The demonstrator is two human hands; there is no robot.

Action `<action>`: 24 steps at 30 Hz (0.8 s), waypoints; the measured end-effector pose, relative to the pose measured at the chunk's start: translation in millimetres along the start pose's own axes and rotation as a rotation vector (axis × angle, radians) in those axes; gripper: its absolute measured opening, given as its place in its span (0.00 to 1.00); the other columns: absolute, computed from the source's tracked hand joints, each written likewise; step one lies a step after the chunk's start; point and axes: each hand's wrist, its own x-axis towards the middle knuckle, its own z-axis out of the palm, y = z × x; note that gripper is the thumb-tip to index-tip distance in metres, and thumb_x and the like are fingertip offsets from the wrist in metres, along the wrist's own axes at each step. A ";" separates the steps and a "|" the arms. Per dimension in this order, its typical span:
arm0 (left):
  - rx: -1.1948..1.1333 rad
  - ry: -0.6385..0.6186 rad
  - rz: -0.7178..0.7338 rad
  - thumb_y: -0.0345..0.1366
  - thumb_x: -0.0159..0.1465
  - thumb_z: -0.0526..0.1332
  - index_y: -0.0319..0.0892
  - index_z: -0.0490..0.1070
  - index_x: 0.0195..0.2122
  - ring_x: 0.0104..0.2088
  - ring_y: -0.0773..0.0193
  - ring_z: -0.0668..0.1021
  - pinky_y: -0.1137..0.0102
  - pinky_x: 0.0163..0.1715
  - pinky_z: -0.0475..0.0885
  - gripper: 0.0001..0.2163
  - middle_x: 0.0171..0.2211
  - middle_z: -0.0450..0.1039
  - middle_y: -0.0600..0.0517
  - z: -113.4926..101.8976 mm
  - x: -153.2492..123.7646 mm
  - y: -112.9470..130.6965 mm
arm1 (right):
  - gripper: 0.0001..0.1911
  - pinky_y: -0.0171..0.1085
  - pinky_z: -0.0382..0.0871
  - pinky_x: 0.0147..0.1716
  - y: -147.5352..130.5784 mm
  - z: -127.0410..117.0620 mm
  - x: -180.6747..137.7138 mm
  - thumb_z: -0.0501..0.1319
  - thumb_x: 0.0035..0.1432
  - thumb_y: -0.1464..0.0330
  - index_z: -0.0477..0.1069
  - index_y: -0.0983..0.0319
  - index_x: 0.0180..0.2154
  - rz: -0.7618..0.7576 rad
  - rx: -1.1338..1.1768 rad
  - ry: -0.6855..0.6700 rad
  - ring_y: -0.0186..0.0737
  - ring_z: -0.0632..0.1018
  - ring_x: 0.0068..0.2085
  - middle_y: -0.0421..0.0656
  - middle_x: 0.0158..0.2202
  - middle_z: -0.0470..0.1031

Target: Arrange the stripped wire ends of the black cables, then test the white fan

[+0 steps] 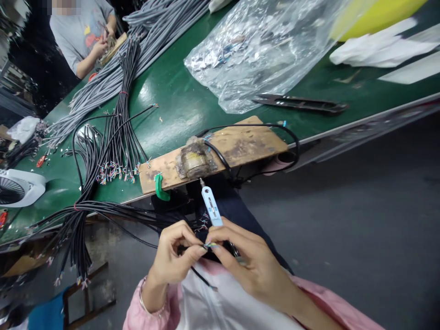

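My left hand (177,256) pinches the stripped end of a black cable (201,277), where thin coloured wires (210,245) fan out between my fingertips. My right hand (250,263) is closed on a light blue tool (211,207) with a metal tip that points up toward the wooden board (240,144). Its fingertips also touch the coloured wires. Both hands are over my lap, just below the table edge. A metal fixture (195,160) is mounted on the board, with a black cable looped through it.
Bundles of black cables (117,137) and grey cables (137,50) lie on the green table (172,91). A clear plastic bag (264,46), black snips (302,104), a white fan (17,187) and a green clamp (160,188) are nearby. Another person (85,34) works at the far left.
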 end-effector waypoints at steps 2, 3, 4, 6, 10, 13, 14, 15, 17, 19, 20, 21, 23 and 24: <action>0.008 0.046 0.045 0.47 0.58 0.65 0.38 0.68 0.21 0.22 0.71 0.65 0.77 0.20 0.59 0.18 0.21 0.62 0.54 0.4 -1.5 -1.1 | 0.10 0.32 0.69 0.27 2.7 -1.2 -0.3 0.56 0.60 0.70 0.70 0.60 0.26 0.065 0.058 0.015 0.35 0.73 0.26 0.41 0.23 0.72; -0.004 0.069 0.046 0.47 0.59 0.65 0.39 0.67 0.21 0.22 0.72 0.64 0.77 0.20 0.59 0.18 0.21 0.61 0.55 0.6 -2.3 -1.7 | 0.11 0.32 0.69 0.26 4.6 -1.0 -0.8 0.57 0.60 0.68 0.71 0.60 0.26 0.111 0.104 0.041 0.35 0.73 0.25 0.41 0.23 0.72; -0.018 0.084 0.040 0.46 0.59 0.65 0.39 0.66 0.21 0.22 0.72 0.63 0.77 0.20 0.58 0.18 0.21 0.60 0.55 0.8 -3.1 -2.3 | 0.11 0.32 0.70 0.25 6.6 -0.3 -1.7 0.59 0.60 0.66 0.72 0.60 0.26 0.162 0.158 0.069 0.35 0.73 0.25 0.41 0.24 0.72; -0.033 0.098 0.038 0.46 0.60 0.65 0.39 0.65 0.22 0.22 0.72 0.63 0.77 0.20 0.58 0.17 0.22 0.59 0.56 1.6 -4.3 -3.4 | 0.11 0.32 0.71 0.26 9.8 2.7 -3.8 0.61 0.59 0.61 0.75 0.60 0.29 0.264 0.278 0.100 0.36 0.74 0.26 0.42 0.27 0.74; 0.010 0.100 0.085 0.46 0.62 0.63 0.40 0.64 0.23 0.23 0.72 0.62 0.76 0.21 0.57 0.17 0.22 0.58 0.56 4.0 -6.2 -5.3 | 0.16 0.33 0.73 0.30 11.8 10.1 -6.5 0.63 0.57 0.54 0.77 0.60 0.33 0.393 0.489 0.023 0.37 0.77 0.31 0.44 0.31 0.75; 0.114 0.102 0.158 0.44 0.64 0.61 0.40 0.64 0.24 0.23 0.71 0.64 0.75 0.22 0.58 0.16 0.22 0.59 0.56 5.0 -6.7 -8.0 | 0.16 0.32 0.72 0.30 10.2 11.3 -5.2 0.63 0.57 0.54 0.76 0.61 0.30 0.395 0.521 0.008 0.37 0.76 0.30 0.42 0.28 0.73; 0.171 0.106 0.199 0.42 0.64 0.60 0.40 0.64 0.24 0.24 0.71 0.64 0.75 0.23 0.58 0.15 0.22 0.60 0.56 5.0 -6.7 -9.2 | 0.16 0.32 0.71 0.29 9.2 10.3 -4.4 0.62 0.58 0.55 0.75 0.61 0.29 0.364 0.485 0.021 0.36 0.75 0.29 0.42 0.27 0.72; 0.238 0.113 0.250 0.40 0.65 0.60 0.40 0.65 0.25 0.24 0.71 0.65 0.75 0.24 0.58 0.13 0.22 0.61 0.56 4.8 -6.7 -10.4 | 0.15 0.31 0.70 0.28 7.9 8.7 -3.5 0.61 0.60 0.57 0.74 0.61 0.28 0.317 0.426 0.038 0.35 0.74 0.28 0.42 0.27 0.71; 0.373 0.133 0.365 0.34 0.64 0.60 0.40 0.66 0.27 0.25 0.70 0.67 0.75 0.25 0.59 0.09 0.23 0.64 0.55 4.2 -6.8 -12.5 | 0.13 0.31 0.69 0.27 5.4 4.6 -1.9 0.59 0.62 0.62 0.73 0.61 0.28 0.205 0.265 0.076 0.34 0.73 0.27 0.41 0.26 0.71; 0.443 0.137 0.416 0.30 0.63 0.61 0.40 0.69 0.29 0.25 0.71 0.68 0.76 0.25 0.61 0.05 0.24 0.67 0.55 3.5 -7.0 -14.2 | 0.11 0.30 0.68 0.27 3.9 1.7 -1.2 0.57 0.63 0.66 0.72 0.61 0.29 0.116 0.120 0.097 0.33 0.73 0.27 0.41 0.27 0.70; 0.436 0.125 0.400 0.30 0.63 0.61 0.40 0.70 0.32 0.24 0.71 0.69 0.76 0.24 0.62 0.02 0.25 0.68 0.54 3.3 -7.1 -15.0 | 0.11 0.30 0.68 0.27 4.0 1.3 -1.3 0.57 0.63 0.68 0.72 0.61 0.29 0.090 0.081 0.099 0.33 0.73 0.27 0.41 0.26 0.70; 0.408 0.104 0.363 0.30 0.64 0.60 0.40 0.71 0.36 0.24 0.71 0.69 0.77 0.23 0.63 0.01 0.26 0.69 0.54 3.2 -7.1 -15.9 | 0.10 0.30 0.68 0.27 4.7 1.9 -1.7 0.57 0.63 0.68 0.72 0.61 0.29 0.082 0.073 0.096 0.33 0.73 0.27 0.41 0.26 0.70; 0.328 0.054 0.297 0.32 0.65 0.59 0.41 0.71 0.44 0.23 0.71 0.69 0.77 0.22 0.64 0.07 0.28 0.69 0.53 3.4 -7.0 -17.7 | 0.11 0.30 0.70 0.28 7.3 5.5 -3.0 0.57 0.64 0.66 0.72 0.61 0.29 0.110 0.130 0.093 0.34 0.74 0.28 0.42 0.27 0.71; 0.297 0.036 0.293 0.34 0.66 0.58 0.42 0.71 0.48 0.23 0.71 0.69 0.77 0.22 0.64 0.10 0.28 0.69 0.53 3.6 -6.9 -18.7 | 0.12 0.31 0.70 0.28 8.8 8.1 -3.8 0.56 0.64 0.64 0.72 0.61 0.29 0.134 0.171 0.093 0.35 0.75 0.29 0.42 0.28 0.72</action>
